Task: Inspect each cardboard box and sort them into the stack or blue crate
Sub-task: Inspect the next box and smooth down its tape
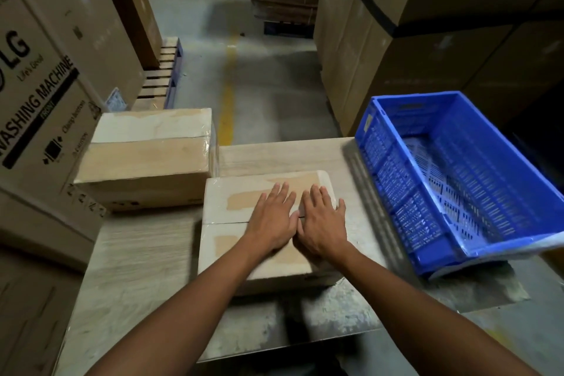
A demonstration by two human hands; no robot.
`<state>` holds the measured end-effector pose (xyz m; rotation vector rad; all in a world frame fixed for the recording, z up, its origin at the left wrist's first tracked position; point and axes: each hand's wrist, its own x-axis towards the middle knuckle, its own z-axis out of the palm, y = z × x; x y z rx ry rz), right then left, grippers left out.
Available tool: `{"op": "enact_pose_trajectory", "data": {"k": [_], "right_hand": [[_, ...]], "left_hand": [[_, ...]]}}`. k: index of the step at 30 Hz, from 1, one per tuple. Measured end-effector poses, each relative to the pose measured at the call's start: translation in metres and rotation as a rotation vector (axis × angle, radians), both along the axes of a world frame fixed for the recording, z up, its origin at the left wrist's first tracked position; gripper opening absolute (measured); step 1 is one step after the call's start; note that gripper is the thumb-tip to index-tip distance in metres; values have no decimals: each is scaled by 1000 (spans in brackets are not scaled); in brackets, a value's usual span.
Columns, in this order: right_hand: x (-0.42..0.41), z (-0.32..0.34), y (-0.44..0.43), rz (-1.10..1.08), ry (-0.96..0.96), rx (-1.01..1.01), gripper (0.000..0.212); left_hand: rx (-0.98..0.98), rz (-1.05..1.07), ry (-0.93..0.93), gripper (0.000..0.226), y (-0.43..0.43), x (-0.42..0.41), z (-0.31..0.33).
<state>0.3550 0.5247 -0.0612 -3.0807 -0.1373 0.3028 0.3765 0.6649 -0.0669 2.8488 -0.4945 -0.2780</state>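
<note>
A flat cardboard box (235, 214) with taped flaps lies on the pale wooden table (143, 259) in front of me. My left hand (273, 217) and my right hand (323, 220) rest flat on its top, side by side, fingers spread, gripping nothing. A second, taller cardboard box (146, 159) wrapped in clear tape sits at the table's far left. The blue crate (457, 180) stands at the right, tilted, with nothing visible inside it.
A large washing-machine carton (39, 94) stands at the left beside the table. Tall cardboard cartons (427, 24) rise behind the crate. A concrete aisle with a yellow line (229, 91) runs ahead, past a wooden pallet (161, 76).
</note>
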Motion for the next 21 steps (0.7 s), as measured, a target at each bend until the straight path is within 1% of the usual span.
{"op": "enact_pose_trajectory", "data": {"k": [3, 5, 7, 9, 12, 16, 21], "right_hand": [[-6, -3, 8, -46, 0, 10, 70], [-10, -7, 17, -67, -13, 32, 69], [-9, -9, 28, -5, 0, 65, 66], [-4, -7, 45, 117, 11, 101, 65], [0, -7, 74, 233, 20, 103, 62], [0, -14, 91, 232, 16, 74, 62], [4, -8, 91, 238, 52, 47, 62]], "left_hand": [[-33, -21, -30, 61, 12, -4, -3], [-12, -2, -56, 64, 28, -13, -10], [13, 58, -78, 65, 48, -18, -16], [22, 138, -98, 68, 69, -19, -16], [32, 226, -99, 71, 95, -23, -15], [-23, 279, -67, 68, 105, -27, -12], [14, 268, -22, 65, 100, -25, -1]]}}
